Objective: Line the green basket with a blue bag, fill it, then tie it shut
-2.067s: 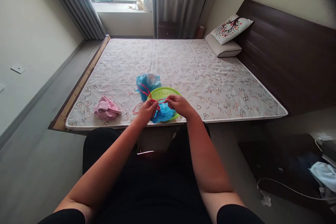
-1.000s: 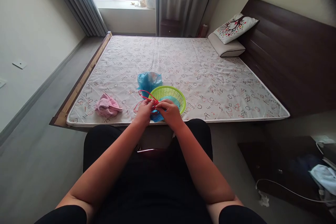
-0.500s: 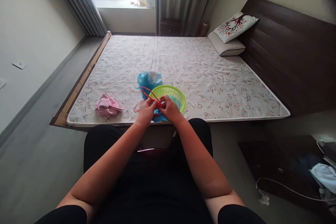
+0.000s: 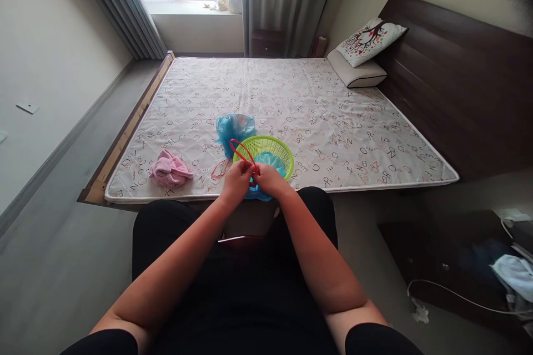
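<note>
My left hand [image 4: 235,182] and my right hand [image 4: 270,179] meet at the near edge of the bed, both pinching a thin red string [image 4: 241,152]. The string loops up over a blue plastic bag [image 4: 261,191] that sits under my fingers, partly hidden by them. Just behind my hands stands a round green plastic basket [image 4: 266,150], with part of the blue bag reaching into it. A second crumpled blue bag [image 4: 234,128] lies behind the basket on the left. More red string [image 4: 219,168] trails on the mattress to the left of my left hand.
A pink cloth [image 4: 170,170] lies near the bed's front left corner. The mattress [image 4: 291,105] has a letter print; two pillows [image 4: 364,55] rest by the dark headboard [image 4: 458,83]. A dark bedside unit [image 4: 449,266] with a white cable stands at the right.
My hands have drawn closer together over the blue bag, and the red string loop now stands higher above them. The view shifted slightly.
</note>
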Action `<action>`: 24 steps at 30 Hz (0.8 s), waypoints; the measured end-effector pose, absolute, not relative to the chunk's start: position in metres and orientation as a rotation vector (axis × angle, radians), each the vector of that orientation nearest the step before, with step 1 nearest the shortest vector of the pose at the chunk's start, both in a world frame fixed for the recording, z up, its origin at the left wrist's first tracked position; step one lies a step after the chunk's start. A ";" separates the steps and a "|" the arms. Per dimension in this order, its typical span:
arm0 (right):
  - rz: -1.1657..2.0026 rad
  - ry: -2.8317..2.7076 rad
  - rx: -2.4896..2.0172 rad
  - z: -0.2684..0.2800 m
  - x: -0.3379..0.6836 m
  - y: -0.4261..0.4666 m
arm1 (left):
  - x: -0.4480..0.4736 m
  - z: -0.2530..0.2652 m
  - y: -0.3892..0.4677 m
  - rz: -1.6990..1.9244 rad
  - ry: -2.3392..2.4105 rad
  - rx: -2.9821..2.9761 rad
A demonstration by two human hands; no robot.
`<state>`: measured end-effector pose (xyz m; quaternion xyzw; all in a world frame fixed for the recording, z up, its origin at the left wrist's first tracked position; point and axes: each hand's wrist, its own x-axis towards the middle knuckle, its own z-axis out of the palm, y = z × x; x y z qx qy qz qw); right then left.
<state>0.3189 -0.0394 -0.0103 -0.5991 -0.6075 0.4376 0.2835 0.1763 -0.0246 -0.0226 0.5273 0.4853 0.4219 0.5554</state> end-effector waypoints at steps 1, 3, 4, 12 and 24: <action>1.187 -1.578 -1.598 -0.010 0.319 -0.040 | 0.176 -0.025 -0.024 1.020 1.148 1.261; 1.216 -1.464 -1.582 -0.011 0.319 -0.040 | 0.175 -0.027 -0.023 1.066 1.159 1.282; 1.227 -1.401 -1.566 -0.013 0.319 -0.040 | 0.175 -0.028 -0.023 1.084 1.170 1.291; 1.247 -0.984 -1.269 -0.039 0.321 -0.031 | 0.178 -0.028 -0.024 1.128 1.241 1.310; 1.168 -0.374 -0.826 -0.024 0.338 -0.031 | 0.165 -0.032 -0.006 1.194 1.027 0.518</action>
